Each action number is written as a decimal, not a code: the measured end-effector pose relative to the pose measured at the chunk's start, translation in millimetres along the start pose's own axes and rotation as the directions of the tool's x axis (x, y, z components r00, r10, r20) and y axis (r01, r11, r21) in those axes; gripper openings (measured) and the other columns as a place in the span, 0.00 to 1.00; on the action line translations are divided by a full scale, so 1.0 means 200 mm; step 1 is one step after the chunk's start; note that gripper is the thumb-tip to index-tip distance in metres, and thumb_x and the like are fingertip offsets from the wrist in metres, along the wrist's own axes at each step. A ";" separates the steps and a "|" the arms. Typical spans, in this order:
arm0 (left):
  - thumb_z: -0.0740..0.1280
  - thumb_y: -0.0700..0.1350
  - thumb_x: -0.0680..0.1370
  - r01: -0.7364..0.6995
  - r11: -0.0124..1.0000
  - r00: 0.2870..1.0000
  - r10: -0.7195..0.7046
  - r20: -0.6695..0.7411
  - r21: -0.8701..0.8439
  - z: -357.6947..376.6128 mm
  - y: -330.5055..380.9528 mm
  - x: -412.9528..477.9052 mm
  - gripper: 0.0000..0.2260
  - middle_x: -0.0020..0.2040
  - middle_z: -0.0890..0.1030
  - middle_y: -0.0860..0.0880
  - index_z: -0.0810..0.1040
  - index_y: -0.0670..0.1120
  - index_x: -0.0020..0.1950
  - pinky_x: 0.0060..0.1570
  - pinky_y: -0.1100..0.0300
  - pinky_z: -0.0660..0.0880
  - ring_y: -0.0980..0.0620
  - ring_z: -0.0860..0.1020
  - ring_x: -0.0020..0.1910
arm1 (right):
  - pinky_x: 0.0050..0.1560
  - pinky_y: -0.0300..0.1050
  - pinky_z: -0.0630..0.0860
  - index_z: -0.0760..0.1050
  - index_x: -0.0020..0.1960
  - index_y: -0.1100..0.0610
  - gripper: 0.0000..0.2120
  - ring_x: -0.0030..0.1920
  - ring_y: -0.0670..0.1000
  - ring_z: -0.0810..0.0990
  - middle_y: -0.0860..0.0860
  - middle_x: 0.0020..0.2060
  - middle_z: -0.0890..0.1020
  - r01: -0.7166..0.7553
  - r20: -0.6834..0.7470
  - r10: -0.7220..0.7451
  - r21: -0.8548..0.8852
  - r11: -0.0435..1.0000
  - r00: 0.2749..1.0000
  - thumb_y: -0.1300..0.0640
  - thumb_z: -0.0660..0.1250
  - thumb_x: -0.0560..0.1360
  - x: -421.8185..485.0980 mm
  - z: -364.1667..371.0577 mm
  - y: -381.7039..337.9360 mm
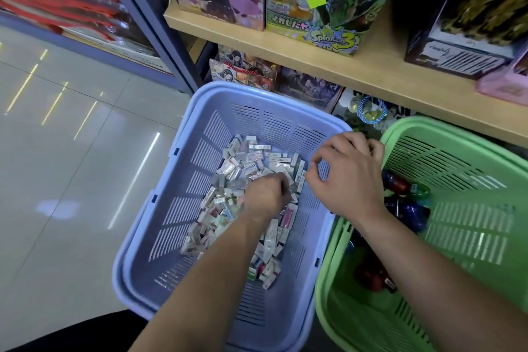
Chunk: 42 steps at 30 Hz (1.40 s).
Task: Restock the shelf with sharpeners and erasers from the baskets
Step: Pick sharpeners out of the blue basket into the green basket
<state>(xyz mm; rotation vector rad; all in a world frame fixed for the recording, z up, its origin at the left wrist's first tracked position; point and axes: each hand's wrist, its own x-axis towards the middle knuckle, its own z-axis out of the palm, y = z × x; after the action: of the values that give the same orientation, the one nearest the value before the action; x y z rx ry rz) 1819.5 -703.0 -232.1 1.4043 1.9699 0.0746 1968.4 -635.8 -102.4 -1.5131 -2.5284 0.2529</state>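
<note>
– blue basket (200,128) full of erasers (251,163); any shelved yet?
– none seen. left hand (265,197) digs in the pile, grip hidden; right hand (345,174) hovers loose, empty. sharpeners (398,184) wait in green basket (457,151).

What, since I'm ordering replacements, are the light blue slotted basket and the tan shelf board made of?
Light blue slotted basket: likely moulded plastic, smooth, semi-gloss; uniform colour, moulded slots. Tan shelf board: probably laminated board or wood, matte; grain too faint to tell.
</note>
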 end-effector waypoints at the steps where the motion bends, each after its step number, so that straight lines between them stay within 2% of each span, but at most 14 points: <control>1: 0.70 0.49 0.75 -0.010 1.000 1.000 0.010 -0.020 0.007 0.02 -0.01 -0.01 0.06 0.46 0.83 0.51 0.79 0.54 0.52 0.43 0.58 0.77 0.48 0.81 0.45 | 0.60 0.55 0.63 0.81 0.41 0.48 0.08 0.56 0.51 0.74 0.42 0.45 0.79 -0.002 0.002 0.002 0.000 1.000 1.000 0.47 0.66 0.74 0.00 0.00 0.00; 4: 0.71 0.52 0.76 -0.116 0.993 0.992 0.117 -0.040 0.016 0.05 -0.03 -0.03 0.14 0.51 0.81 0.51 0.79 0.58 0.62 0.46 0.57 0.73 0.47 0.79 0.50 | 0.61 0.55 0.63 0.81 0.41 0.48 0.08 0.56 0.50 0.74 0.42 0.45 0.79 -0.001 0.002 0.001 0.012 1.000 1.000 0.47 0.65 0.74 0.00 0.00 0.00; 7: 0.67 0.52 0.79 -0.208 0.975 0.978 0.204 0.050 0.084 0.04 -0.06 -0.03 0.18 0.54 0.77 0.48 0.77 0.61 0.69 0.50 0.55 0.71 0.46 0.76 0.54 | 0.61 0.54 0.62 0.81 0.41 0.49 0.09 0.56 0.50 0.74 0.42 0.45 0.79 0.001 -0.006 -0.001 0.011 1.000 1.000 0.47 0.65 0.74 0.00 0.00 0.00; 11: 0.66 0.56 0.78 -0.166 0.982 0.976 0.150 0.161 0.092 -0.05 -0.13 -0.05 0.13 0.53 0.74 0.52 0.81 0.58 0.61 0.58 0.50 0.75 0.48 0.74 0.58 | 0.60 0.54 0.62 0.81 0.40 0.48 0.08 0.56 0.50 0.74 0.42 0.45 0.79 0.004 -0.003 -0.004 0.005 1.000 1.000 0.47 0.66 0.74 0.00 0.00 0.00; 14: 0.64 0.58 0.78 -0.178 0.975 0.982 0.167 0.083 0.137 -0.13 -0.12 0.00 0.12 0.51 0.75 0.50 0.83 0.55 0.53 0.56 0.50 0.75 0.48 0.75 0.57 | 0.60 0.54 0.62 0.81 0.40 0.48 0.08 0.56 0.50 0.74 0.42 0.45 0.79 0.003 -0.006 -0.003 -0.006 1.000 1.000 0.47 0.66 0.74 0.00 0.01 0.00; 15: 0.65 0.57 0.78 -0.181 0.974 0.983 0.179 0.031 0.132 -0.14 -0.10 0.04 0.13 0.55 0.75 0.50 0.82 0.54 0.57 0.57 0.50 0.76 0.47 0.74 0.59 | 0.60 0.54 0.62 0.81 0.40 0.48 0.08 0.56 0.50 0.74 0.42 0.45 0.79 0.001 -0.007 -0.002 -0.008 1.000 1.000 0.48 0.66 0.74 0.00 0.01 0.01; 18: 0.69 0.58 0.76 -0.185 0.979 0.983 0.186 -0.007 0.082 -0.11 0.00 0.15 0.28 0.70 0.70 0.49 0.69 0.56 0.75 0.65 0.47 0.72 0.45 0.69 0.69 | 0.61 0.54 0.62 0.81 0.40 0.49 0.08 0.56 0.50 0.73 0.42 0.45 0.79 -0.004 -0.011 0.004 -0.014 1.000 1.000 0.48 0.65 0.73 0.00 0.01 0.00; 22: 0.66 0.60 0.77 -0.206 0.959 0.977 0.211 -0.004 0.196 0.02 0.06 0.17 0.29 0.77 0.63 0.47 0.64 0.59 0.77 0.72 0.42 0.64 0.42 0.59 0.76 | 0.61 0.53 0.61 0.80 0.40 0.48 0.07 0.57 0.49 0.72 0.42 0.45 0.79 -0.002 -0.005 0.002 -0.035 0.999 1.000 0.48 0.65 0.73 0.00 0.02 0.01; 24: 0.65 0.58 0.78 -0.270 0.925 0.961 0.276 0.017 0.268 0.04 0.03 0.13 0.26 0.76 0.65 0.46 0.66 0.56 0.75 0.70 0.43 0.66 0.40 0.62 0.74 | 0.60 0.53 0.61 0.80 0.40 0.48 0.07 0.57 0.50 0.72 0.42 0.45 0.79 0.000 -0.005 0.000 -0.042 0.999 1.000 0.48 0.65 0.73 0.00 0.02 0.01; 27: 0.66 0.54 0.78 -0.365 0.908 0.931 0.352 0.100 0.203 -0.05 -0.07 0.09 0.26 0.68 0.72 0.45 0.67 0.54 0.76 0.59 0.45 0.75 0.40 0.72 0.66 | 0.60 0.53 0.61 0.80 0.40 0.48 0.08 0.57 0.50 0.72 0.42 0.45 0.79 0.007 -0.009 -0.007 -0.039 0.999 1.000 0.48 0.65 0.73 0.00 0.02 0.00; 31: 0.63 0.50 0.81 -0.366 0.890 0.922 0.307 0.236 0.271 -0.16 -0.20 -0.04 0.30 0.72 0.71 0.48 0.55 0.55 0.82 0.67 0.45 0.73 0.45 0.71 0.70 | 0.60 0.53 0.61 0.79 0.40 0.48 0.09 0.57 0.49 0.72 0.42 0.45 0.79 0.014 -0.006 -0.015 -0.047 0.999 1.000 0.47 0.62 0.74 0.00 0.02 0.01; 37: 0.61 0.50 0.81 -0.344 0.873 0.938 0.301 0.172 0.345 -0.38 -0.18 -0.27 0.24 0.76 0.69 0.49 0.64 0.53 0.78 0.70 0.47 0.71 0.46 0.68 0.74 | 0.60 0.55 0.61 0.81 0.43 0.47 0.09 0.57 0.50 0.73 0.43 0.46 0.79 0.032 0.061 -0.026 -0.101 0.994 0.998 0.45 0.64 0.74 0.00 0.02 0.02; 40: 0.62 0.50 0.80 -0.344 0.876 0.938 0.338 0.079 0.338 -0.60 -0.20 -0.40 0.22 0.71 0.73 0.49 0.71 0.51 0.74 0.64 0.50 0.74 0.45 0.72 0.69 | 0.63 0.55 0.61 0.84 0.47 0.49 0.10 0.51 0.52 0.77 0.45 0.46 0.79 0.105 0.091 -0.094 -0.131 0.986 0.991 0.47 0.65 0.75 0.00 -0.02 -0.02; 42: 0.58 0.53 0.78 -0.290 0.899 0.945 0.324 -0.052 0.329 -0.76 -0.22 -0.51 0.21 0.65 0.77 0.47 0.75 0.49 0.69 0.56 0.49 0.78 0.43 0.76 0.63 | 0.60 0.54 0.66 0.84 0.50 0.51 0.15 0.50 0.54 0.79 0.48 0.47 0.80 0.197 0.153 -0.187 -0.051 0.979 0.970 0.46 0.61 0.75 0.01 -0.04 -0.08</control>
<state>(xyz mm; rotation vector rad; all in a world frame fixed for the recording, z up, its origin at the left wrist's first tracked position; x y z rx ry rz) 1714.1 -755.5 -86.1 1.9546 1.8850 -0.0279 1955.3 -641.0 -90.8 -1.3022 -2.8028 0.2647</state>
